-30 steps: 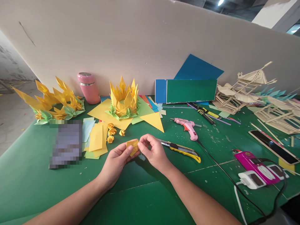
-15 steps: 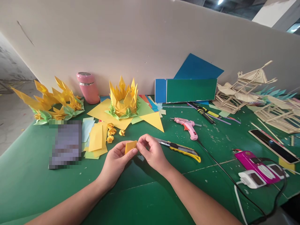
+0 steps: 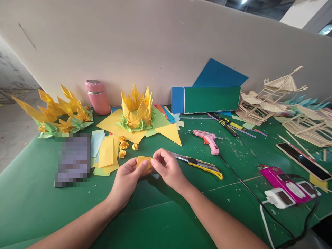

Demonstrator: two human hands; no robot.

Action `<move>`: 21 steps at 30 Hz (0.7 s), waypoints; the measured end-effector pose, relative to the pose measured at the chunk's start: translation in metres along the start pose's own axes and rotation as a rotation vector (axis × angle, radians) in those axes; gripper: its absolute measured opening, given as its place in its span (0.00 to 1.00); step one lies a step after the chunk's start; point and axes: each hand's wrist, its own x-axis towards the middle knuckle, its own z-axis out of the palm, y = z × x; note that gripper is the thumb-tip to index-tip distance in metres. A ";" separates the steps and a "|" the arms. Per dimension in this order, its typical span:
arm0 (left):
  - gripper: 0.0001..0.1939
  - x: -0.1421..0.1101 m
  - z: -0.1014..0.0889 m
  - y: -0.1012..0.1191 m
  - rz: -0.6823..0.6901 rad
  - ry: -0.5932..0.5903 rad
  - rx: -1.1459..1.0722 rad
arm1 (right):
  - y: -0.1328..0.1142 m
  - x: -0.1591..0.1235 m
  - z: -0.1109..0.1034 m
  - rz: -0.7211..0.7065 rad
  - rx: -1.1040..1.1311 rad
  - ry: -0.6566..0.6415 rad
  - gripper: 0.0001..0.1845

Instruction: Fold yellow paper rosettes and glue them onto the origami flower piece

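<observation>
The person's left hand (image 3: 126, 180) holds a small, flat, yellow-orange folded paper piece (image 3: 141, 159), thumb across its near face and the other fingers behind. To fold it well, I judge, this hand should keep the paper firm and flat without crushing it, while the other lines up the edge before pressing each crease sharp. Small, thin paper probably slips or bends easily, so light, exact fingertip pressure suits it best.

The right hand (image 3: 170, 170) has its thumb and forefinger brought together in a narrow pinch at the paper's right edge; the folds beneath those fingertips are hidden. The left fingers are closed around the sheet's lower left part, with no wide gap. The paper is between the two hands, above the near middle of the green-topped bench (image 3: 160, 224).

Just beyond lie small crumpled-looking orange paper rosettes (image 3: 135, 146), with flat yellow paper rectangles (image 3: 105, 152) to their left. A yellow-and-grey utility knife (image 3: 204, 167) lies just right of the right hand, and a pink glue gun (image 3: 204, 136) rests farther back. Behind the rosettes, a spiky yellow paper crown with green leaves (image 3: 137, 116) stands upright on coloured sheets.
</observation>
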 end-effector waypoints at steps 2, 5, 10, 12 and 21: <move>0.17 -0.001 0.000 0.002 -0.001 -0.002 0.009 | 0.001 0.000 -0.001 0.033 0.050 -0.014 0.09; 0.16 0.000 0.000 0.003 0.008 -0.002 -0.001 | 0.002 0.001 -0.002 0.072 0.115 -0.059 0.11; 0.15 0.001 -0.001 0.002 0.011 -0.017 -0.042 | -0.002 0.002 -0.005 0.087 0.175 -0.110 0.13; 0.14 0.002 -0.002 0.002 -0.011 -0.037 -0.056 | -0.002 0.002 -0.006 0.098 0.179 -0.130 0.13; 0.13 0.009 -0.006 0.007 -0.101 -0.147 -0.059 | 0.002 0.000 -0.010 -0.312 -0.252 0.011 0.05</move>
